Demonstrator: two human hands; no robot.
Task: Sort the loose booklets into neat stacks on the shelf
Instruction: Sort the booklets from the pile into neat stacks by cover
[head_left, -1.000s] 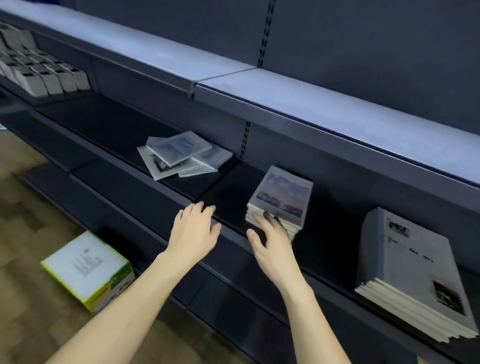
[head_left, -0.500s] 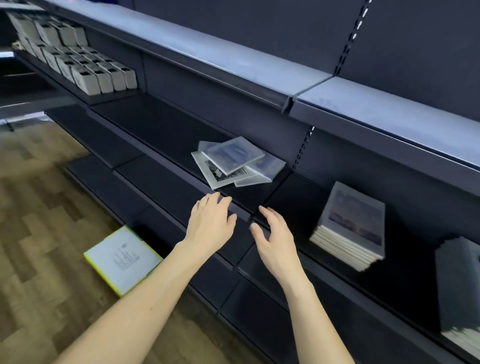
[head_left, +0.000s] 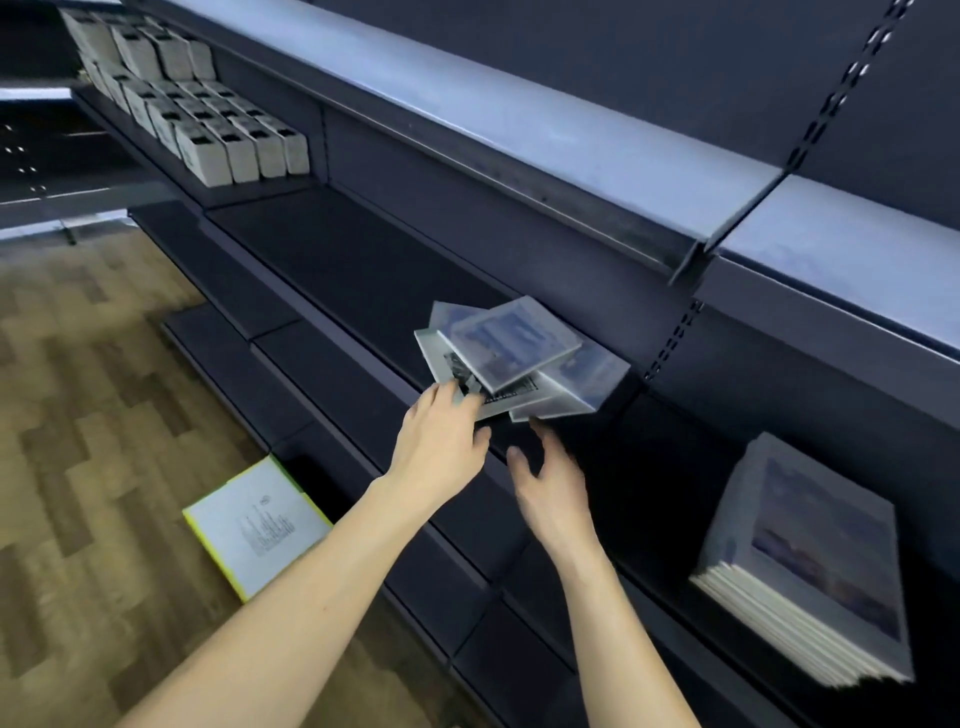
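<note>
I see both hands shifted off neat square-edged booklet stack (head_left: 810, 566), now right, onto loose fanned pile of glossy grey booklets (head_left: 514, 358) mid dark metal shelf (head_left: 332, 260). Left hand (head_left: 441, 441) fingers touch pile edge, released; right hand (head_left: 550, 478) relaxed, holding nothing. I judge 1 stack done, gathering next.

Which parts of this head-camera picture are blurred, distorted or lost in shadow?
Head view: the right hand and loose booklets are motion-smeared; wide-angle bending curves the upper shelf; the neat stack softens at the edge; the shelf beneath it is near-black.
</note>
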